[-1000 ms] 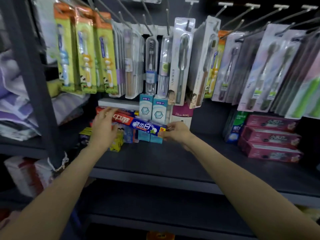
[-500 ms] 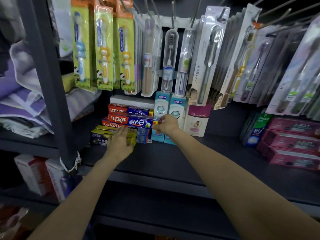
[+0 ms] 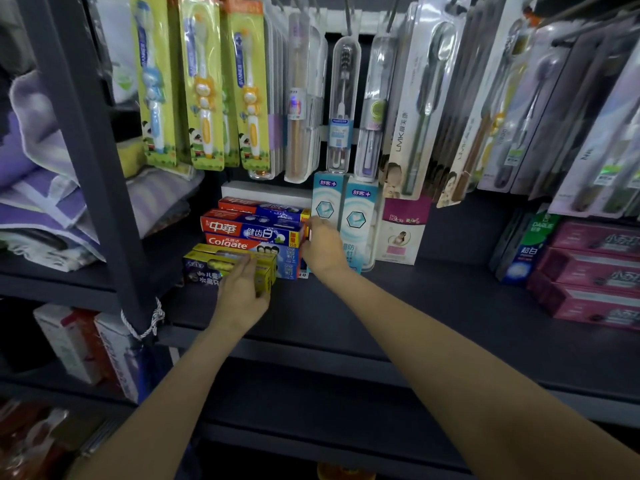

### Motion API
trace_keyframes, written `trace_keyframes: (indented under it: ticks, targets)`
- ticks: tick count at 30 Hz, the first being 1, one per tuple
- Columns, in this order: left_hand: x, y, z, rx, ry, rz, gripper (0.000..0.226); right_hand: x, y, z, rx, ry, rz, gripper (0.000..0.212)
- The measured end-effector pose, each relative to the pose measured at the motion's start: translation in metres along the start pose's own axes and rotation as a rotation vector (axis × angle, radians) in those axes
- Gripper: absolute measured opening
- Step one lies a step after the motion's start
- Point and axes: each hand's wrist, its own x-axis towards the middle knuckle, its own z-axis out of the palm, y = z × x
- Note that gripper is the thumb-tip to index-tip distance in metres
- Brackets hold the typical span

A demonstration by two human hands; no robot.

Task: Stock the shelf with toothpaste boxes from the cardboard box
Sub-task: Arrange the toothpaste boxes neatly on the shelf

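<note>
A red and blue toothpaste box [image 3: 252, 231] lies on top of a stack at the left of the dark shelf [image 3: 433, 306], above a Colgate box [image 3: 242, 244]. My right hand [image 3: 323, 249] is at that box's right end, fingers curled against it. My left hand [image 3: 242, 289] rests with straight fingers on the yellow and purple boxes [image 3: 214, 266] in front of the stack. The cardboard box is out of view.
Two upright pale blue boxes [image 3: 343, 216] and a white and pink box [image 3: 401, 233] stand right of the stack. Pink boxes [image 3: 588, 271] are stacked at the far right. Toothbrush packs [image 3: 242, 91] hang above. A dark upright post [image 3: 86, 150] stands at left.
The red and blue box has gone from held in the air to lying on the stack. My left hand has dropped from it to the yellow boxes. The view has moved closer.
</note>
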Motion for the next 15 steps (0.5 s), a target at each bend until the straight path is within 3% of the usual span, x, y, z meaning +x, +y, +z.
trace_keyframes:
  ticks: [3, 6, 10, 13, 15]
  targets:
    - [0.002, 0.004, 0.002, -0.01, 0.02, 0.015, 0.068, 0.01, -0.003, 0.004, -0.29, -0.108, -0.189, 0.044]
    - [0.001, 0.005, 0.0, -0.022, 0.06, 0.04, 0.066, 0.013, -0.008, 0.013, -0.432, -0.202, -0.165, 0.06]
    - [0.001, 0.0, -0.003, -0.053, 0.145, 0.049, 0.06, 0.009, -0.008, 0.016, -0.589, -0.112, -0.252, 0.071]
    - [0.001, -0.003, -0.004, -0.071, 0.17, 0.045, 0.058, 0.016, -0.006, 0.014, -0.529, -0.085, -0.297, 0.058]
    - [0.001, -0.006, -0.005, -0.075, 0.175, 0.042, 0.057, 0.024, -0.006, 0.009, -0.251, -0.127, -0.241, 0.039]
